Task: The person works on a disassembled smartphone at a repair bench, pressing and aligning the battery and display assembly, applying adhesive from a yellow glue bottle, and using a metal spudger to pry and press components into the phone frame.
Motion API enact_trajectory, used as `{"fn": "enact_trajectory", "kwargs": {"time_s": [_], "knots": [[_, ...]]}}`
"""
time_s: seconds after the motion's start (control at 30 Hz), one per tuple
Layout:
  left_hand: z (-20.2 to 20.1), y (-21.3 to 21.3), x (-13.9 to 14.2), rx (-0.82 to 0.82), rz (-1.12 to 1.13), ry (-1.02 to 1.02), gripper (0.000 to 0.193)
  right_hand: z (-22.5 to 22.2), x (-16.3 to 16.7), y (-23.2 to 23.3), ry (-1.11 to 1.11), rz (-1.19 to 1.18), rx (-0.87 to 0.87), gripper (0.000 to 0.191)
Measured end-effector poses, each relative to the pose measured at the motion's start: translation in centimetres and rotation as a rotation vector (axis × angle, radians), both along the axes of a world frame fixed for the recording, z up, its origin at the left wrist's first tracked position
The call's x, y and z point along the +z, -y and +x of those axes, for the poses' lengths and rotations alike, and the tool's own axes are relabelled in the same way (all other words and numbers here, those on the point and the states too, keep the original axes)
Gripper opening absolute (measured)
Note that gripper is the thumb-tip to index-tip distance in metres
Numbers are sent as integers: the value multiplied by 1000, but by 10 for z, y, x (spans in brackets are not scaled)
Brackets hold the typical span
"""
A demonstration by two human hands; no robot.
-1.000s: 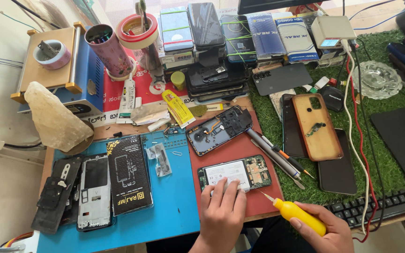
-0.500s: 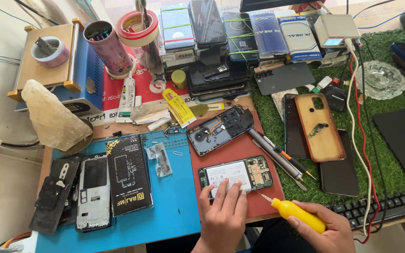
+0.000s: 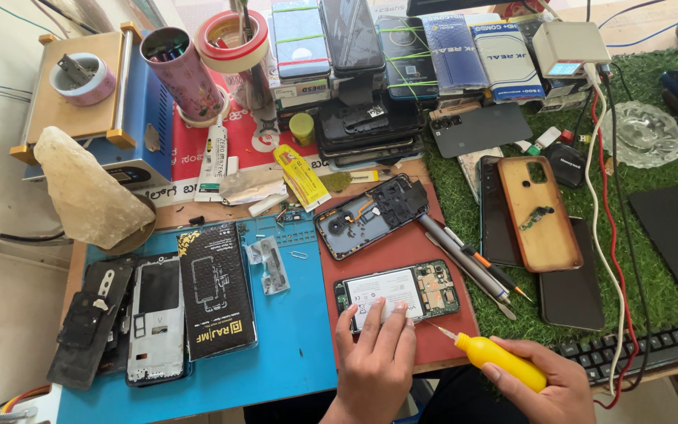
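An opened phone with its white battery and green circuit board exposed lies on a red mat. My left hand rests on its near edge, fingers pressing on the battery. My right hand holds a yellow-handled screwdriver, its thin tip pointing at the phone's lower right edge. A second opened phone back lies farther up the red mat.
A blue mat holds a black packet and phone frames. Pens and tools lie beside a brown phone case on green turf. Stacked phones, a blue machine, a stone and a keyboard surround.
My right hand has brought the screwdriver tip left, closer to the opened phone. My left hand stays on the battery, shifted slightly.
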State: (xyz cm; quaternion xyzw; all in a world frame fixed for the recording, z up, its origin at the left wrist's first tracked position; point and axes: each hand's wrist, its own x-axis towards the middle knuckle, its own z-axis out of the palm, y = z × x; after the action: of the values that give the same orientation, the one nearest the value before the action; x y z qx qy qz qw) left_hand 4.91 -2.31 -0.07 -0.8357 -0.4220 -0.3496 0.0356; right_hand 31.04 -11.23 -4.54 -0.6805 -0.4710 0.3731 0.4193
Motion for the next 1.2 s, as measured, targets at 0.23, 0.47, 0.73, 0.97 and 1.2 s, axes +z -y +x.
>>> {"fn": "enact_trajectory", "kwargs": {"time_s": [0.23,0.47,0.73,0.97,1.2], "knots": [[0,1,1,0,-18,3,13,-2,7,-2,-14,-69,-21,46],[0,1,1,7,-1,1,14,0,7,-3,-6,-77,-6,46],[0,-1,0,22,25,28,13,-2,50,-34,-479,170,-188,51],[-3,-1,0,11,6,51,13,-9,110,-147,-251,326,-59,51],[-3,-3,-2,18,24,59,12,-15,76,-268,-59,394,123,45]]}}
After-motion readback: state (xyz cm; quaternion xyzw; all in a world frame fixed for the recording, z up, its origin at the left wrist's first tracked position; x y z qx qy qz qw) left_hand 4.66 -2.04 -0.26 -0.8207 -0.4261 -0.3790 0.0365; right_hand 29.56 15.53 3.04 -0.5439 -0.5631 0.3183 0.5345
